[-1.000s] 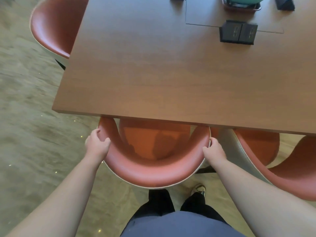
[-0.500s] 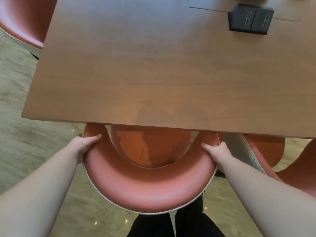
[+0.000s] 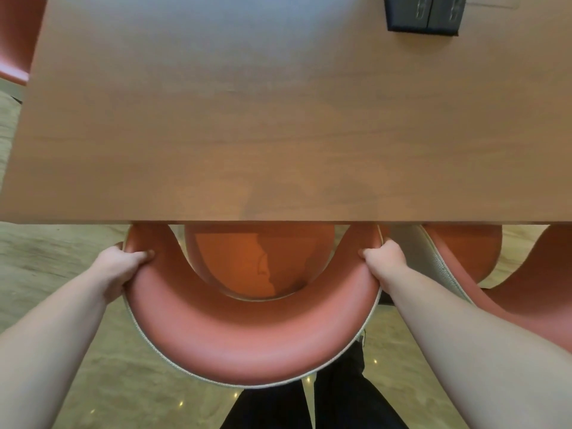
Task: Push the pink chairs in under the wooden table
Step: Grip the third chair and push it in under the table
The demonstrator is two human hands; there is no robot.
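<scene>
A pink chair [image 3: 247,342] with a curved padded back stands right below me at the near edge of the wooden table [image 3: 278,119]. Its round seat [image 3: 247,264] is partly hidden under the tabletop. My left hand [image 3: 119,264] grips the left end of the backrest. The right end is held by my right hand [image 3: 382,258]. A second pink chair [image 3: 507,292] sits close on the right, its seat also partly under the table. A third pink chair [image 3: 14,38] shows at the table's far left end.
A black socket box [image 3: 422,13] is set in the tabletop at the upper right. Pale stone-look floor [image 3: 55,252] lies to the left and below. My dark trouser legs [image 3: 309,407] stand directly behind the chair.
The chair has slid further under the table edge and I have stepped closer. Both hands have closed round the backrest ends. The view has shifted down the table.
</scene>
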